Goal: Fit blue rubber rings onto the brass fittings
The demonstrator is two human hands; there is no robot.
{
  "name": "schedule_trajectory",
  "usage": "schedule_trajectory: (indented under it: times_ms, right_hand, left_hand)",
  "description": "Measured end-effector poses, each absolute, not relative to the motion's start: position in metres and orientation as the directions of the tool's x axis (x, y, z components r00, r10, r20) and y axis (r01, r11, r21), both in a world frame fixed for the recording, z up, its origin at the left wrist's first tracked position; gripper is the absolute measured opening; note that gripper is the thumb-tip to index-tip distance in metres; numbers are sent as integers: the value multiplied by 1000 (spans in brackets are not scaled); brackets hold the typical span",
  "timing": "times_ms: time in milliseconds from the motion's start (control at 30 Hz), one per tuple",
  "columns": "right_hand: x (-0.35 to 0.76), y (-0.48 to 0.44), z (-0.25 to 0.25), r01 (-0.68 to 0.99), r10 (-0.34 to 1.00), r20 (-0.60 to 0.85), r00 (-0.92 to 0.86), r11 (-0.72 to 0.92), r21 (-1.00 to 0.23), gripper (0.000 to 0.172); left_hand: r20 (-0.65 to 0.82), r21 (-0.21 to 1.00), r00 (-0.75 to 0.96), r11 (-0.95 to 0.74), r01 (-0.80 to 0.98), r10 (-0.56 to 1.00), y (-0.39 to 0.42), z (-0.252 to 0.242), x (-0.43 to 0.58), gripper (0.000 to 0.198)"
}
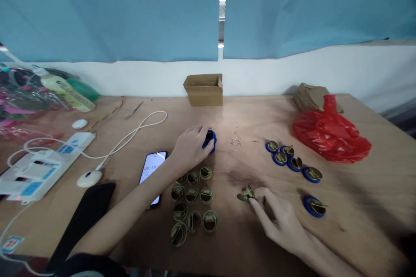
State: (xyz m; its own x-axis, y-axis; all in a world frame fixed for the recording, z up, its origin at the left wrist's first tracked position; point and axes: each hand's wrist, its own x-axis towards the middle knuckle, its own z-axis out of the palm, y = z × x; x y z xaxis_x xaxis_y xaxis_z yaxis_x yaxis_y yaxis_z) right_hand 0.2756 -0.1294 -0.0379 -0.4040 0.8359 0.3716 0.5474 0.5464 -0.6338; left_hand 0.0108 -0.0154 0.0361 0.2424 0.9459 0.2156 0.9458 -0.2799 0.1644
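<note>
My left hand (191,145) reaches over the middle of the table, its fingers closed around a blue ring-shaped piece (210,142) with a dark centre. Pinched between the thumb and fingers of my right hand (279,214) is a small brass-coloured metal part (247,193), held just above the wood. Below my left hand lie several round brass-coloured parts (192,195) in rough rows. To the right, several blue rings with brass-coloured parts in them (295,164) lie in a loose line, and one more (314,206) sits nearer me. Thin wire rings (234,140) lie scattered in the middle.
A small cardboard box (204,91) stands against the wall. At the right are a red plastic bag (331,134) and a brown paper package (308,97). A phone (151,169) showing a timer lies under my left forearm. A power strip (48,169) and white cable occupy the left.
</note>
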Motion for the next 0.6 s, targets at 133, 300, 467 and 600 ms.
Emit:
schedule_trajectory:
  times_ms: [133,300,467,600]
  right_hand:
    - [277,-127,-33,565,838,376,-395,544,-620,16]
    - [280,-116,-12,612,813,403,-419,581,-536,11]
    - [274,-102,7,640,672,558,-487,710,-296,10]
    - [264,-100,1,597,484,637,-601,801,-45,19]
  left_hand:
    - [207,166,232,-268,949,950,-13,36,10,30]
    - [342,255,237,-332,908,909,-29,40,13,40]
    - [342,691,279,-442,572,897,-86,39,33,30]
    - [-13,994,366,-28,108,930,-113,21,52,40]
